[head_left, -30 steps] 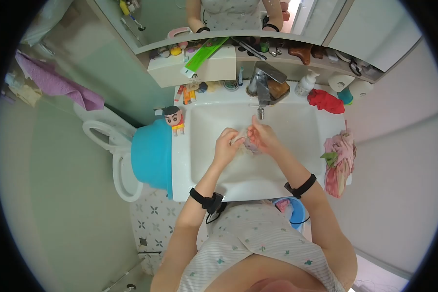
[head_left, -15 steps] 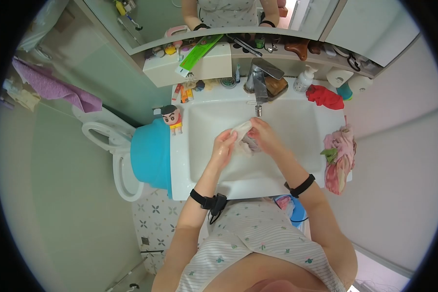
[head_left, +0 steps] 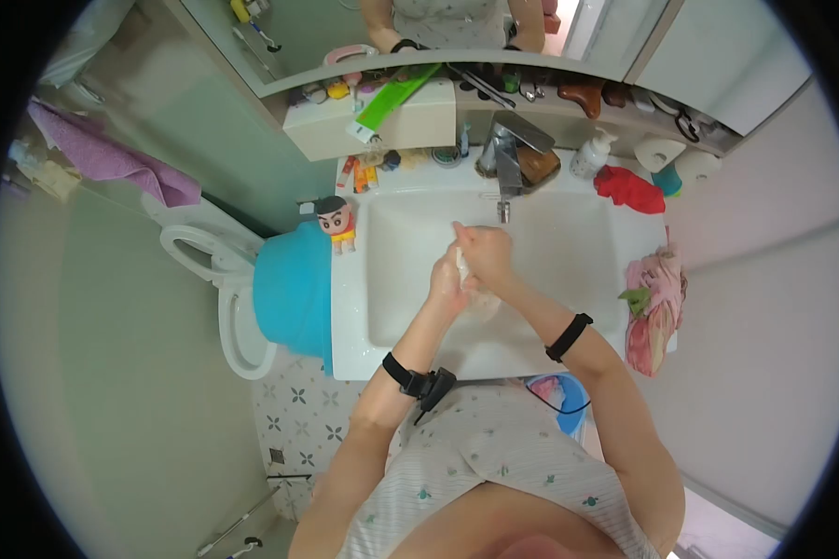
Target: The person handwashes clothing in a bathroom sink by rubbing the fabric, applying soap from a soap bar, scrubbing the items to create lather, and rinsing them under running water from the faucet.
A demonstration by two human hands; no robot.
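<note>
Pale cloth (head_left: 462,266) between left hand (head_left: 447,282) and right hand (head_left: 488,254), short of the tap (head_left: 506,171)

Both hands are closed on the pale cloth over the white basin (head_left: 569,279), pressed together with hardly any gap. The right hand is curled like a fist, set a little farther from the body; the left grips from the near left side, its fingertips partly hidden.

A narrow strip of the cloth shows between the palms, its long axis running roughly from the body toward the tap, and a looser fold hangs below the right hand. How the rest is bunched cannot be told.

The spout end lies just beyond the hands and slightly to the right — the right hand is the nearer one. Whether water runs from it is too small to tell.

The basin's left wall is nearer to the hands than its right wall, so the wider room lies rightward. The forearms reach in over the front rim. Along the edges sit a toy figure (head_left: 337,224) on the left, a red cloth (head_left: 630,190) at the far right corner, and a pink cloth pile (head_left: 657,303) on the right rim — all well apart from the hands.
</note>
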